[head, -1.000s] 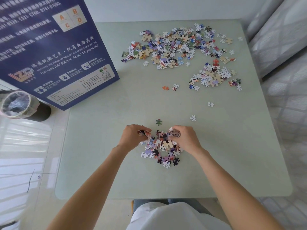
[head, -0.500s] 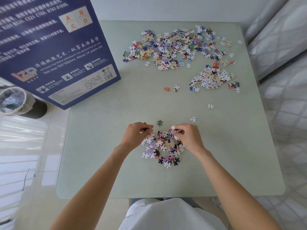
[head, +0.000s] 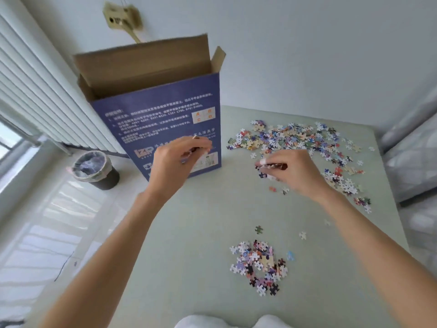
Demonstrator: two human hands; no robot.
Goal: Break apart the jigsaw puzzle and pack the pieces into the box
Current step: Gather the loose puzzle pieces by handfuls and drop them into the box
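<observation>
A tall blue box (head: 163, 119) stands upright at the table's far left, its top flaps open. My left hand (head: 176, 162) is raised in front of the box's lower face and grips a few puzzle pieces. My right hand (head: 293, 171) hovers over the middle of the table and pinches a small stack of pieces; a few loose ones blur just beneath it. A small heap of pieces (head: 259, 266) lies near me on the pale green table (head: 189, 245). A large scatter of pieces (head: 293, 138) covers the far side.
A dark bin with a plastic liner (head: 94, 169) sits on the floor left of the table, below a white radiator (head: 40, 91). A bed with grey cover (head: 413, 162) borders the table's right edge. Single pieces (head: 259, 229) lie beyond the near heap.
Both hands lifted off the near heap with pieces in them and moved up and away toward the box. The camera tilted upward, so the box's open top now shows.
</observation>
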